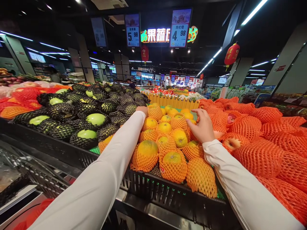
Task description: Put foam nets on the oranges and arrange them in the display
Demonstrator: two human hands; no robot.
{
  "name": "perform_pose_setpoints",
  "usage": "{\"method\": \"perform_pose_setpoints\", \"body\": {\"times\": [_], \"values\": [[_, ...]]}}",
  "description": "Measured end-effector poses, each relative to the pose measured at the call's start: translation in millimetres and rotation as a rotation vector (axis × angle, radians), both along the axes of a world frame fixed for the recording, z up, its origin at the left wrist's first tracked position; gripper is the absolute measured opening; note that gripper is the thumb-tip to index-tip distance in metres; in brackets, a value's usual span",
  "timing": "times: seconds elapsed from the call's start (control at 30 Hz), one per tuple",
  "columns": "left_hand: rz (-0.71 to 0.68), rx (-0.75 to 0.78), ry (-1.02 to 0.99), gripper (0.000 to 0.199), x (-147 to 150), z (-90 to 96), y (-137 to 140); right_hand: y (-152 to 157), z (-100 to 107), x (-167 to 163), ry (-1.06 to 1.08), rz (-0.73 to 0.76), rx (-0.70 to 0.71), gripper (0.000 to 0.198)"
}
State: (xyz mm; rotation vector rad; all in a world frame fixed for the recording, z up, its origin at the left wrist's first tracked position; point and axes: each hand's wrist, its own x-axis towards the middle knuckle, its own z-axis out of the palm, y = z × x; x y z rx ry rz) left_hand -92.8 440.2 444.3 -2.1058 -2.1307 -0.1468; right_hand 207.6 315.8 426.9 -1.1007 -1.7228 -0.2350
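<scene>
Oranges in orange foam nets (165, 127) are heaped in a black crate (168, 191) in front of me. My left hand (143, 110) is at the far left side of the heap, next to the green apples. Its fingers are hidden behind the wrist and sleeve. At the right side of the heap is my right hand (202, 125), thumb and fingers apart, curving around the edge of the oranges. Whether its fingertips touch an orange I cannot tell. A large netted orange (146, 151) lies at the front, beside another netted orange (174, 159).
Green apples in black nets (96, 119) fill the left side. Fruit in red foam nets (259, 156) is piled on the right. Behind the oranges runs a low yellow fence (172, 101). Price signs (181, 28) and a red lantern (232, 55) hang overhead.
</scene>
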Motion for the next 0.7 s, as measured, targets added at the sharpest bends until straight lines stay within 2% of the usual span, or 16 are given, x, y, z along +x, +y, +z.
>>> {"method": "perform_pose_setpoints", "body": {"times": [0.13,0.23,0.43,0.53,0.7], "values": [[0.022,-0.006,0.052,0.056,0.8,0.6,-4.6,-0.7,1.7,0.6,0.008,-0.002,0.007,0.035],[0.004,0.053,0.08,0.049,-1.1,-0.2,-9.6,-2.0,3.4,0.6,0.011,0.001,-0.002,0.036],[-0.023,0.352,0.103,0.047,7.0,-1.2,-22.7,-3.4,5.0,1.3,0.008,-0.006,-0.013,0.039],[-0.046,0.52,0.09,0.054,14.4,0.7,-25.6,-2.3,3.7,1.9,0.013,-0.005,0.0,0.037],[-0.074,0.677,0.046,0.061,12.5,6.1,-30.0,-0.8,3.1,2.9,0.008,-0.009,0.011,0.037]]}}
